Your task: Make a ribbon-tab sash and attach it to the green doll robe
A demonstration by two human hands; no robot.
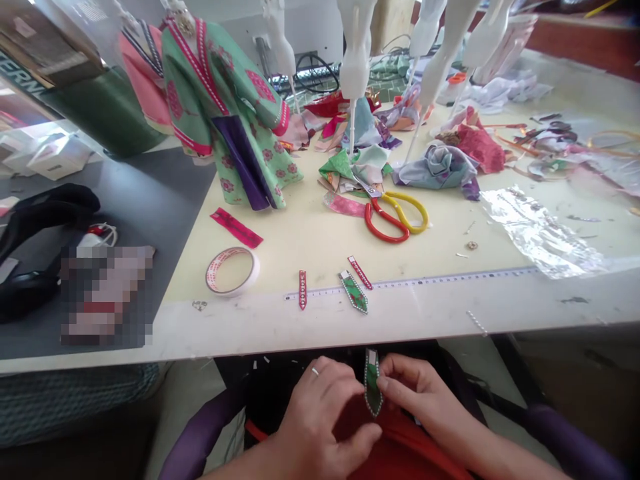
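Note:
A small green pointed tab (373,383) with a beaded edge is pinched in my right hand (417,393), over my lap below the table edge. My left hand (325,413) is beside the tab's left edge, its thumb spread away from the fingers; its fingertips reach near the tab. On the table above lie a similar green tab (355,292), a red beaded strip (360,273) and another red strip (303,290), close to a printed ruler line (430,282).
A roll of tape (255,270), a pink strip (237,227) and scissors (387,227) lie farther back. A dressed doll form (200,87), white mannequins (356,53), fabric scraps (440,167) and clear plastic (545,233) stand or lie behind. Headphones (30,280) are at left.

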